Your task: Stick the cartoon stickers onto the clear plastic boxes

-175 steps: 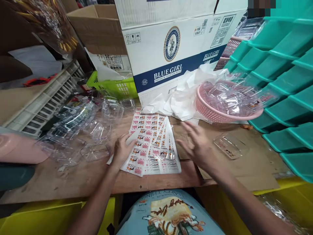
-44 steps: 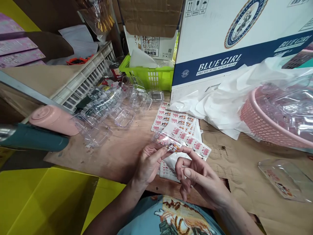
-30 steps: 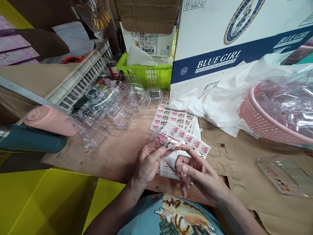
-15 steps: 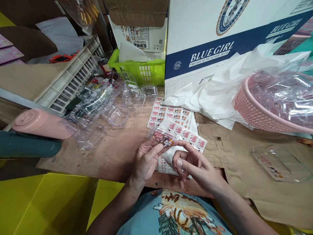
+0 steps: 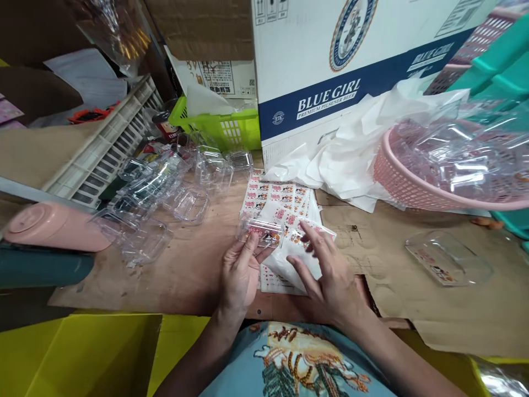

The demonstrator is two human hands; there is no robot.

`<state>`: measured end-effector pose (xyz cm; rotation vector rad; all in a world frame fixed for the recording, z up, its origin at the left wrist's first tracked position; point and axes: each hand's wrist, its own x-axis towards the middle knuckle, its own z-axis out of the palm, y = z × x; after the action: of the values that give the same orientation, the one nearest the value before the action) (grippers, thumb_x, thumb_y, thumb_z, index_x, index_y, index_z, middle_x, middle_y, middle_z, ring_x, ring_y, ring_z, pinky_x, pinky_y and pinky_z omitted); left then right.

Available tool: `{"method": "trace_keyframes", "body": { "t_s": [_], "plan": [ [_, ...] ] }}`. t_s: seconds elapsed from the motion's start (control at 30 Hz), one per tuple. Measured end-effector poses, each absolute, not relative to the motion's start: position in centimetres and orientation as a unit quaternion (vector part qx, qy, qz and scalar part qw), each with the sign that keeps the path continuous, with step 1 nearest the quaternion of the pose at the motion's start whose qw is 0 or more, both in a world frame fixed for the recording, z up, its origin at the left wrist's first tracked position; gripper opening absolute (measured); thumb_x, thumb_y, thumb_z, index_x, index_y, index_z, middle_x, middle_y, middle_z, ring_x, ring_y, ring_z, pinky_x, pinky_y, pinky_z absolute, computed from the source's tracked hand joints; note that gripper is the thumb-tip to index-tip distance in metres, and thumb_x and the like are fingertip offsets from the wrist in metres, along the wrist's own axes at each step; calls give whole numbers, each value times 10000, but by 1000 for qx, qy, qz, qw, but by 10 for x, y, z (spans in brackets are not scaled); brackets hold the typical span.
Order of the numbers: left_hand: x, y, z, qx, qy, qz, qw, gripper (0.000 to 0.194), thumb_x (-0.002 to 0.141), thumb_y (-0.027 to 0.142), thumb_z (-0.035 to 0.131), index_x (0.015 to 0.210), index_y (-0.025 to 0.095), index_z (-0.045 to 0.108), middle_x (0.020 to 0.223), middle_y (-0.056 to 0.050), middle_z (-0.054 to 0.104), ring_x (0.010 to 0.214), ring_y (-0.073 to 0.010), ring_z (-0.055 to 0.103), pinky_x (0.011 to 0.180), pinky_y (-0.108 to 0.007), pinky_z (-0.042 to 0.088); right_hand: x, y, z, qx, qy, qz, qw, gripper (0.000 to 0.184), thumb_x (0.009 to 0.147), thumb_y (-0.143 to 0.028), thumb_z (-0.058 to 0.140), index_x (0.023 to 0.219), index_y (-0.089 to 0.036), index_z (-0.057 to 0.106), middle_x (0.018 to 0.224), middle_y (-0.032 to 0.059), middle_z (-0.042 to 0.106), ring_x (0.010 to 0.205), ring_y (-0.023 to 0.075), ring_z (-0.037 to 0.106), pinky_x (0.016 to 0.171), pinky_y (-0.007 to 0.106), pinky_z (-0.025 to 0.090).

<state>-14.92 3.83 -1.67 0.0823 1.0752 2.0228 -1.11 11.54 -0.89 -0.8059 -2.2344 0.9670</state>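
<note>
Pinched between the thumb and fingers of my left hand (image 5: 242,267) is a clear plastic box (image 5: 269,230) with a pink cat sticker on it. My right hand (image 5: 324,270) hovers just right of the box, fingers apart and holding nothing. Under both hands lie sheets of cat stickers (image 5: 278,193), fanned in a stack, with a pale peeled backing (image 5: 289,263) on top. Off to the right, another clear box with a cat sticker (image 5: 444,259) rests on the cardboard.
Loose clear boxes (image 5: 188,204) pile up on the left beside a pink bottle (image 5: 53,226). A pink basket (image 5: 413,179) full of clear boxes stands right, next to crumpled white paper (image 5: 343,160). Behind are a green basket (image 5: 239,129) and a large beer carton (image 5: 306,66).
My right hand has come away from the box and its fingers have spread. The left hand still holds the box. The whole view has swung a little to the right.
</note>
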Motion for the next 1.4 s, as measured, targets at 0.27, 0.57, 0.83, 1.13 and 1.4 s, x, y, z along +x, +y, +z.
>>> {"method": "trace_keyframes", "body": {
  "t_s": [0.27,0.57,0.83,1.13,1.4],
  "plan": [
    [-138,39,-8,288,545,616,490,310,796,353,754,1068,207,734,1076,-82,757,1028,-258,707,975,-450,547,40,157,2,-335,-785,321,411,343,996,-363,500,1330,-309,555,1218,82,579,1140,243,571,983,428,489],
    [-202,86,-55,460,783,380,176,408,700,288,769,1088,191,684,1136,-105,702,1100,-312,632,996,-471,470,117,215,-18,-431,-849,-25,307,422,958,-412,545,1333,-220,578,1447,191,448,1386,387,379,1093,634,326],
    [-177,65,-22,361,650,590,314,679,738,327,787,1365,218,548,1277,-101,675,1100,-248,661,943,-339,510,-5,199,27,-258,-824,472,176,553,826,-486,706,1310,-234,618,1200,115,706,1101,274,667,967,435,510],
    [-189,53,-21,176,578,621,499,314,681,354,848,880,130,752,861,-59,774,666,-146,676,648,-237,537,-42,207,9,-238,-826,502,95,340,945,-420,534,820,-143,687,678,49,674,587,172,601,560,292,469],
    [-186,55,-31,144,519,686,489,321,678,269,856,960,150,762,872,-46,779,753,-141,685,740,-232,536,-53,181,-2,-112,-925,165,324,134,949,-244,590,965,-172,703,909,111,686,884,241,562,801,415,484]
  ]
}}
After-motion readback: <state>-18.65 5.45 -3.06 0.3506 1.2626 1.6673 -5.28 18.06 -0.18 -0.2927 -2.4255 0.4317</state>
